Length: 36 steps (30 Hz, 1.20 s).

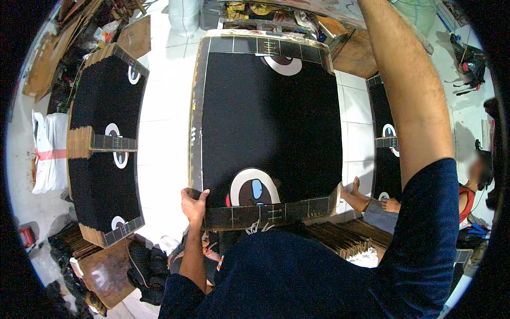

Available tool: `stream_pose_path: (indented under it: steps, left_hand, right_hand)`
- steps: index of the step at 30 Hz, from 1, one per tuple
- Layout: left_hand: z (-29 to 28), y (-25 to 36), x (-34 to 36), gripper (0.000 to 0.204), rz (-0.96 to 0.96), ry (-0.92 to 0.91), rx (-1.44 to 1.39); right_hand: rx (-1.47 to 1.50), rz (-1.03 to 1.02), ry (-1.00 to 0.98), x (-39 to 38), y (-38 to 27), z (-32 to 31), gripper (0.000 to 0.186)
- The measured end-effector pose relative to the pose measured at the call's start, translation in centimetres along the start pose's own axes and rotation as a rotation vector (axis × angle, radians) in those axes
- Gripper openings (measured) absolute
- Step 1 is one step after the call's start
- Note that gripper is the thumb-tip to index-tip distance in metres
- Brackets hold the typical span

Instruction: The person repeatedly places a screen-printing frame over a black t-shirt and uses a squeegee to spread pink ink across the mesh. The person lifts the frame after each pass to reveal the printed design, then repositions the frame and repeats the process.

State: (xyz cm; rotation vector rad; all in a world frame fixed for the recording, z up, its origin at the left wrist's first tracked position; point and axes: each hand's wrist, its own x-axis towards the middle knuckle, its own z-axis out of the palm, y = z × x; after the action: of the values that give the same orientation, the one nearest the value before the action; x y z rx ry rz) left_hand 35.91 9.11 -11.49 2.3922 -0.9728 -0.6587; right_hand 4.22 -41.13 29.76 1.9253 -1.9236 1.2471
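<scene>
A large board (198, 133) with worn dark edge strips lies right before me. Black fabric (271, 122) covers it, printed with cream, brown and blue eye shapes, one (254, 186) near me and another (282, 65) at the far end. Ruled marks run along the board's near and far strips. At its near left corner, my left hand (193, 205) is closed round the edge, thumb on top and fingers partly hidden. My right arm reaches up past the board's right side and leaves the picture at the top, so my right hand is out of sight.
More boards with black printed fabric (109, 95) stand in a row at the left, others (381, 106) at the right. A seated person (467, 199) is at the far right, bare feet close to the board. Stacked thin boards (340, 234) lie beside me, over white floor tiles (164, 117).
</scene>
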Motion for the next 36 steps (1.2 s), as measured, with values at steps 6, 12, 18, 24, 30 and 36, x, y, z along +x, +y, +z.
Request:
stream_pose_path:
  steps: [6,12,18,24,30,36]
  left_hand:
    - [-0.1,1.5,0.6,0.076,-0.052,0.002,0.006]
    - [1.3,-0.1,1.6,0.078,-0.046,-0.013,-0.045]
    - [2.2,0.5,2.7,0.077,-0.020,0.055,0.111]
    - [1.9,21.9,6.2,0.088,0.412,-0.133,-0.737]
    - [4.1,35.3,5.5,0.083,-0.315,-0.548,-1.677]
    - [11.6,25.5,6.2,0.075,-0.636,-0.462,-1.465]
  right_hand:
    - [0.043,-0.038,-0.030,1.4,0.6,0.0,0.036]
    - [-0.002,-0.087,0.022,1.9,-0.2,-0.2,0.037]
    - [0.062,-0.130,0.107,-1.9,0.5,-0.5,0.024]
    - [0.246,-0.192,0.264,-11.7,4.1,1.5,0.037]
    - [0.508,0.089,0.231,-24.0,9.1,4.8,0.029]
    - [0.466,0.408,0.033,-23.7,15.4,11.6,0.037]
